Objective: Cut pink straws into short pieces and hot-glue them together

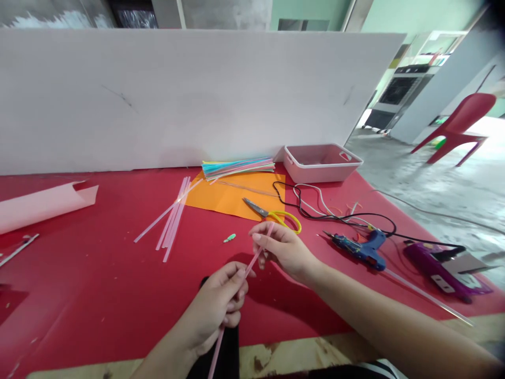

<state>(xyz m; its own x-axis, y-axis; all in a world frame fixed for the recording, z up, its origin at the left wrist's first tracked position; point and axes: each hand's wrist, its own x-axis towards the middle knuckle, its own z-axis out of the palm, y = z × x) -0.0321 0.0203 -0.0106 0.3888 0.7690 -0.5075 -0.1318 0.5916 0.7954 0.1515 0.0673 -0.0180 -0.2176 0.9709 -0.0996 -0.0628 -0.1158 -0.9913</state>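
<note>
A pink drinking straw (218, 351) slants up between my two hands over the near edge of the table. My left hand (224, 297) is closed around its middle. Higher up, my right hand (278, 247) pinches it near the top end between thumb and fingers. Just beyond my hands lie a small green scrap (230, 238) and scissors (272, 215) with yellow handles, partly on an orange sheet (221, 197). Several more pink straws (173, 221) rest loosely to the left of that sheet.
A bundle of coloured straws (236, 167) lies at the back beside a pink basket (323, 172). On the right are a blue glue gun (361, 250), tangled cords (335, 215) and a purple power strip (444, 271). Rolled pink paper (43, 205) lies left; a white board (197, 100) stands behind.
</note>
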